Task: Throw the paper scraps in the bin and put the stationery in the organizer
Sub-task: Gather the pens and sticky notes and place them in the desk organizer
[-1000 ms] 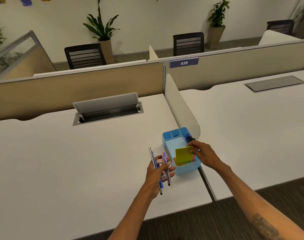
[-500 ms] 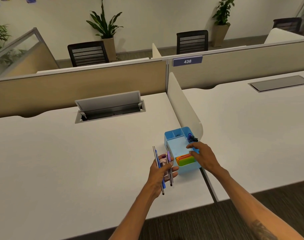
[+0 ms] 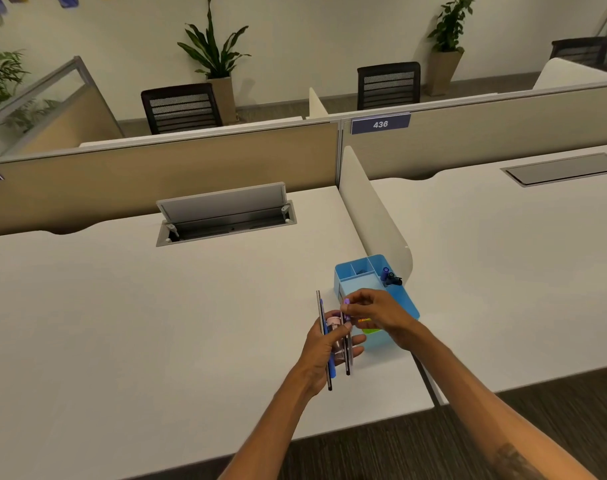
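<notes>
A light blue organizer [image 3: 361, 271] stands on the white desk [image 3: 156, 323] by the low divider. Sticky notes [image 3: 370, 328] lie in its front compartment, mostly hidden under my right hand. Dark clips and a purple item [image 3: 389, 277] sit in its right compartment. My left hand [image 3: 324, 351] grips a bundle of pens [image 3: 326, 341], including a blue one and dark ones, just left of the organizer. My right hand [image 3: 374, 315] pinches the purple top of one pen [image 3: 346, 303] in that bundle.
An open cable hatch [image 3: 226, 216] is set into the desk's back. A white rounded divider [image 3: 371, 216] separates this desk from the one on the right. Beige partitions, black chairs and potted plants stand behind. Dark carpet lies below the front edge.
My right hand left the sticky notes in the organizer's front compartment and moved left to the pens in my left hand, now pinching a purple-topped one.
</notes>
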`<action>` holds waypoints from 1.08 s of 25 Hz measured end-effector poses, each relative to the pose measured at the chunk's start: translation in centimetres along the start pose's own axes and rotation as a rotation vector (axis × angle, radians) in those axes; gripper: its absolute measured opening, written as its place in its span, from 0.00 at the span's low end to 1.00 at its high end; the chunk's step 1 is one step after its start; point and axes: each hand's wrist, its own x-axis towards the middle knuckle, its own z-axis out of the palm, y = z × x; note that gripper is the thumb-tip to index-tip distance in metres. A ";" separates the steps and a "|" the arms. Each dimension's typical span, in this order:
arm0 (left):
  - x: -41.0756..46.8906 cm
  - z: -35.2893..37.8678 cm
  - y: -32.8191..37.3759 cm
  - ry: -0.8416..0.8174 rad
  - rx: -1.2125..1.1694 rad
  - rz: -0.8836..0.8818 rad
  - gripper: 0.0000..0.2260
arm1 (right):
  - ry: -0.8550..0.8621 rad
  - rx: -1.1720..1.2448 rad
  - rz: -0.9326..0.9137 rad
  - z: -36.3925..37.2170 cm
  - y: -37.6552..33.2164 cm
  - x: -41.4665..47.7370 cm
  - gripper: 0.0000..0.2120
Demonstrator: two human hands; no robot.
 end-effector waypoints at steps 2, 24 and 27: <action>-0.1 -0.3 -0.1 0.001 -0.038 -0.011 0.16 | 0.053 0.074 0.030 0.1 -0.1 -0.1 0.08; -0.3 -1.3 0.4 0.007 -0.201 -0.146 0.14 | 0.257 -0.270 0.051 2.7 -2.0 -0.4 0.12; -0.5 -1.1 0.7 -0.015 -0.261 -0.155 0.15 | 0.259 -0.336 0.059 2.8 -2.0 -0.4 0.12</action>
